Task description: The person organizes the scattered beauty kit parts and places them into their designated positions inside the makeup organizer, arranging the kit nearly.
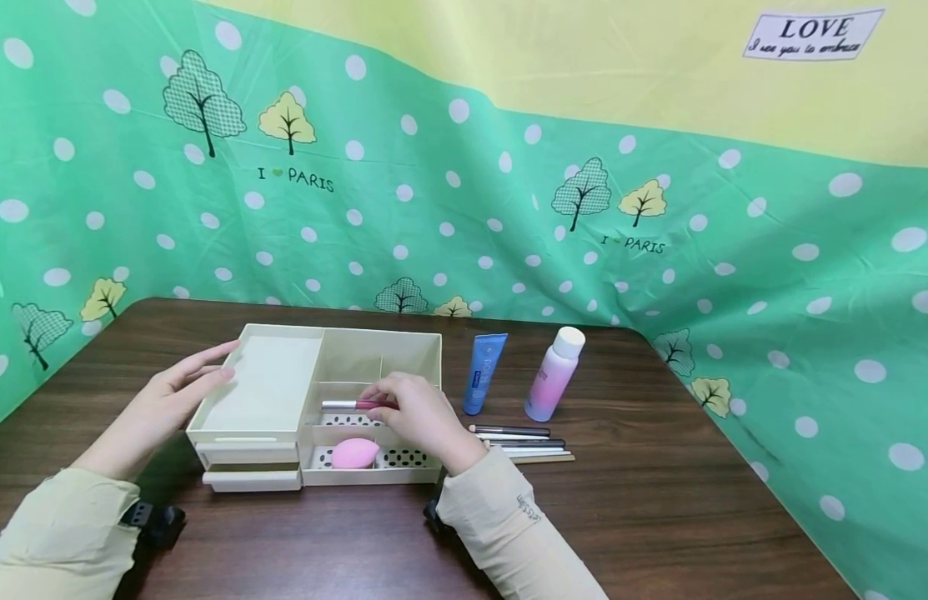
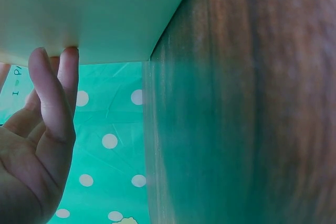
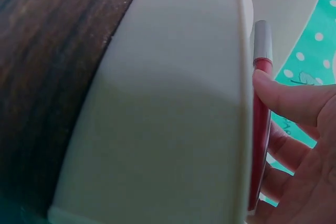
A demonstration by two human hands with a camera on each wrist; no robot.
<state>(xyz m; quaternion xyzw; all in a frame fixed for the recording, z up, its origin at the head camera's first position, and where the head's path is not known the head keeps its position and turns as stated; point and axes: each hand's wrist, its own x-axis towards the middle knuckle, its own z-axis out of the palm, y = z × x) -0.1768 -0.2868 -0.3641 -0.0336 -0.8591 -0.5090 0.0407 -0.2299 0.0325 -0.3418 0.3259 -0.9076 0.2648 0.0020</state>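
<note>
A cream desktop organizer (image 1: 268, 387) stands on the table. My left hand (image 1: 154, 408) rests against its left side with fingers extended; in the left wrist view the fingertips (image 2: 68, 59) touch its wall. With thumb and fingers, my right hand (image 1: 424, 414) pinches a red lip gloss tube (image 3: 260, 124) with a silver cap. The tube lies roughly level over the organizer's middle right compartment, cap pointing left. A pink makeup sponge (image 1: 354, 453) sits in the front compartment, whose floor has dark spots. A lower drawer (image 1: 252, 481) at the front left is slightly pulled out.
Right of the organizer stand a blue squeeze tube (image 1: 483, 375) and a pink-and-white bottle (image 1: 556, 375). Several slim brushes or pencils (image 1: 527, 444) lie in front of them, close to my right wrist. A green dotted cloth (image 1: 464, 208) hangs behind the wooden table (image 1: 659, 500).
</note>
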